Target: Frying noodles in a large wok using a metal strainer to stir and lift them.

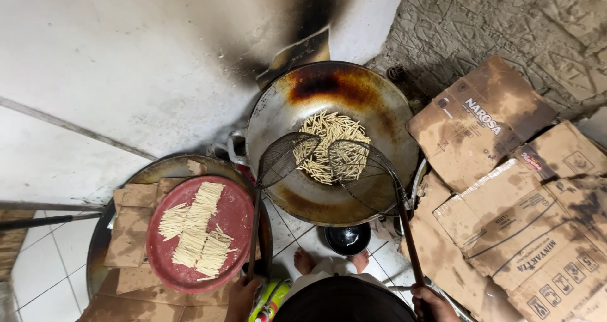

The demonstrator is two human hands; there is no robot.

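Down at the near edge, both hands grip long-handled wire skimmers. The left hand (242, 297) is clenched around the handle of the left skimmer (281, 159), whose round mesh basket tilts over the near-left rim of the wok (386, 116). The right hand (434, 302) is closed on the dark wooden handle of the right skimmer (360, 173) — its wider mesh bowl hangs over the middle of the wok, partly covering the food. The two mesh bowls meet edge to edge.

Inside the wok lies a loose heap of pale yellow dough sticks (329, 132), thin and straight, crossing one another in oil; the wok's far wall is scorched brown and black. To the left, a round red tray (237, 218) carries more uncooked sticks (196, 230) — laid in neat parallel bundles — and rests on a dark round pan lined with brown cardboard pieces (129, 227). Flattened cardboard boxes (506, 189) lean at the right. Bare feet (304, 261) show on the white tiled floor (44, 265).
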